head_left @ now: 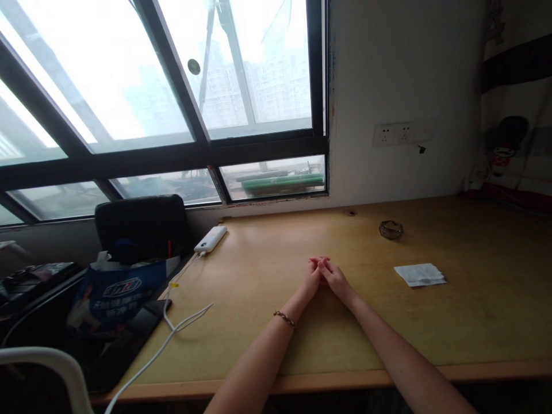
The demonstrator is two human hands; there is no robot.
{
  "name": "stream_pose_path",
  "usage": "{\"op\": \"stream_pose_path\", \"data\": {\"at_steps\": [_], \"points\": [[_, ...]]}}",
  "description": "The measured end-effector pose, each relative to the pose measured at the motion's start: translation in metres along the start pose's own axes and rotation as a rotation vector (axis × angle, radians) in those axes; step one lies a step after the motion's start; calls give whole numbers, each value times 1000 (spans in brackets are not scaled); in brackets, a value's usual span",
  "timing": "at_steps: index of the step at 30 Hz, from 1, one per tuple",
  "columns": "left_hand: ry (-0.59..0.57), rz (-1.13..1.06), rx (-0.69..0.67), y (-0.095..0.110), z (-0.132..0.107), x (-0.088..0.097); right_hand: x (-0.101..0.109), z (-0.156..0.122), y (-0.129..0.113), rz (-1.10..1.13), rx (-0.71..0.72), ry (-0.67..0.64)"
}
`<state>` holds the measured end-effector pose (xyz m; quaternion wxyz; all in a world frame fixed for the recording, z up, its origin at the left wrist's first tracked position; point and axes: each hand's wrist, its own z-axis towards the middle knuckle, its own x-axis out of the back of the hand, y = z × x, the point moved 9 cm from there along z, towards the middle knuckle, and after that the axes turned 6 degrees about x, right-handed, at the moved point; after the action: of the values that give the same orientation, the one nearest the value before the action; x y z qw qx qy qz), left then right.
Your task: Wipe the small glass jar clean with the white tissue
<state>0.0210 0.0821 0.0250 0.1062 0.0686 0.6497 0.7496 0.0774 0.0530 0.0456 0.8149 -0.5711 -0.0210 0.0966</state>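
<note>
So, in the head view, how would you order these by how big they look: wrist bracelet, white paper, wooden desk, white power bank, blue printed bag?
Largest to smallest:
1. Wooden desk
2. Blue printed bag
3. White paper
4. White power bank
5. Wrist bracelet, a thin band

Daylight enters from the window [183, 86] at upper left; panes overexposed, buildings [271, 83] beyond bleached to haze. Soft sheen observed on the table [259, 241] at centre, falling to dimness toward the right edge. Wall [409, 69] and patterned fabric [513, 103] at upper right lie in shadow; chair [140, 224] at left reads near black. Hands [322, 270] evenly lit, without motion blur. Wide-angle stretching noted toward the frame's edges.
</note>
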Motion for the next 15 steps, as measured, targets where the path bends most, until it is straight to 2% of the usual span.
{"op": "stream_pose_path", "data": {"at_steps": [15], "points": [[6, 1, 11, -1, 0, 0, 0, 0, -1, -34, -9, 8]]}}
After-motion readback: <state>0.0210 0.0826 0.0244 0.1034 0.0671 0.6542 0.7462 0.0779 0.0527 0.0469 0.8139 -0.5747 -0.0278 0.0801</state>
